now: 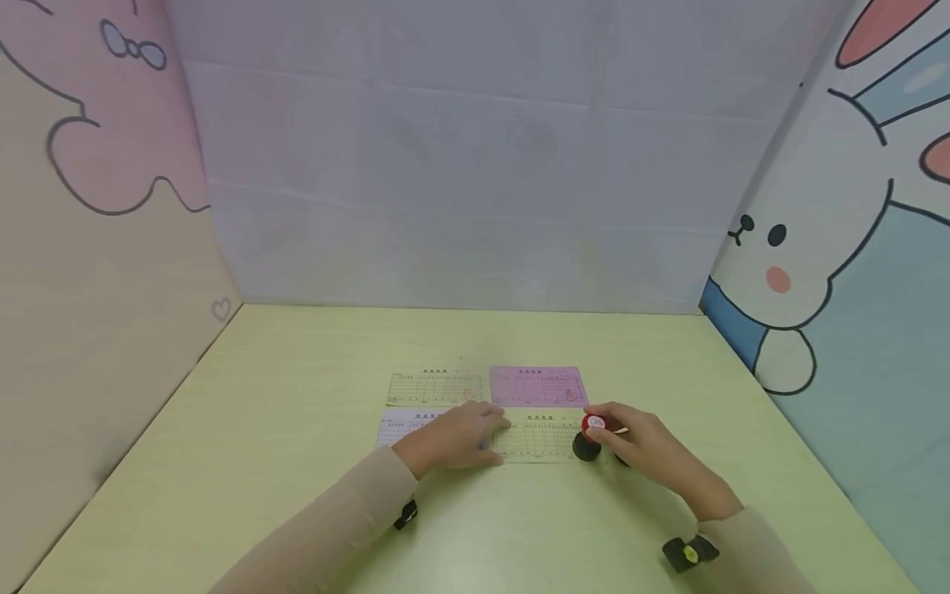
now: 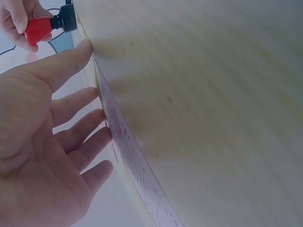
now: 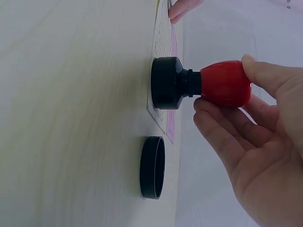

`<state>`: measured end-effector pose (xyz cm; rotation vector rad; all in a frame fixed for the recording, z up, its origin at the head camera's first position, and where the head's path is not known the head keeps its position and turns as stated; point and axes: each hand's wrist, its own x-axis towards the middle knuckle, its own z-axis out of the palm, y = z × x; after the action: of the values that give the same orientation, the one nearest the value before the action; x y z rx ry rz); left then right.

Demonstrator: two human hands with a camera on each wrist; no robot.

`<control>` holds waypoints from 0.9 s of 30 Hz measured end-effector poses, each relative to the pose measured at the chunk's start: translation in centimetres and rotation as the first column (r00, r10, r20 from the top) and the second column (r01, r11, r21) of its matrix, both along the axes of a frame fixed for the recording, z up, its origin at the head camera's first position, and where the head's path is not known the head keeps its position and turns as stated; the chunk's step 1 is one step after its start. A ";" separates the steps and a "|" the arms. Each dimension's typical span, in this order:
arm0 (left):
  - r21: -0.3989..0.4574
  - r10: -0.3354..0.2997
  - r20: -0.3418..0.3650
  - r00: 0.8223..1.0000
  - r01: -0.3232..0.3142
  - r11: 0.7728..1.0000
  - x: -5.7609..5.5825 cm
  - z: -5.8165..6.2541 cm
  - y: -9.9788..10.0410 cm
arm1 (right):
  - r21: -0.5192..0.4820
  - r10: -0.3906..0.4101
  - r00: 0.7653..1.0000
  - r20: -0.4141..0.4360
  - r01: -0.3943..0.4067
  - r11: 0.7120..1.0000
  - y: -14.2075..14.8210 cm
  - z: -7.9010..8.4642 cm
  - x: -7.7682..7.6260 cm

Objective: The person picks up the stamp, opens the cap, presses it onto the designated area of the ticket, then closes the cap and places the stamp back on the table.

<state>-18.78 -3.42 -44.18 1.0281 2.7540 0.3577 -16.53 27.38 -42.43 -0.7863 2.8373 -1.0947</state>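
Observation:
My right hand (image 3: pixel 265 142) grips the red handle of a self-inking stamp (image 3: pixel 225 84), whose black base stands at the right end of a pale yellow printed slip (image 1: pixel 540 439). A round black stamp cap (image 3: pixel 152 168) lies on the table beside the slip, mostly hidden behind my hand in the head view. My left hand (image 1: pixel 458 439) rests with fingers spread over the inner edges of the yellow slip and a white slip (image 1: pixel 404 422), covering part of both. Its fingertips touch the paper in the left wrist view.
Behind these lie a pink slip (image 1: pixel 538 388) with a reddish mark at its right corner and another pale yellow slip (image 1: pixel 434 388). The light wooden table (image 1: pixel 223 462) is bounded by a white back wall (image 1: pixel 475 165) and side panels with cartoon drawings.

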 end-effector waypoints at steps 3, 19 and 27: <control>-0.003 -0.002 -0.001 1.000 0.002 1.000 -0.1 -0.2 0.1 | -0.003 -0.011 1.000 0.013 0.011 1.000 0.1 -0.1 0.1; -0.003 0.009 0.009 1.000 -0.009 1.000 0.0 -0.5 0.1 | -0.010 -0.024 0.999 0.043 0.025 1.000 0.3 -0.4 0.1; 0.003 0.002 -0.003 1.000 -0.002 1.000 0.0 -0.5 0.0 | -0.008 -0.016 0.996 0.090 0.017 1.000 0.4 0.0 0.0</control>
<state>-18.74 -3.38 -44.64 1.0275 2.7584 0.3610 -16.51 27.78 -42.46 -0.6962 2.7718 -1.1152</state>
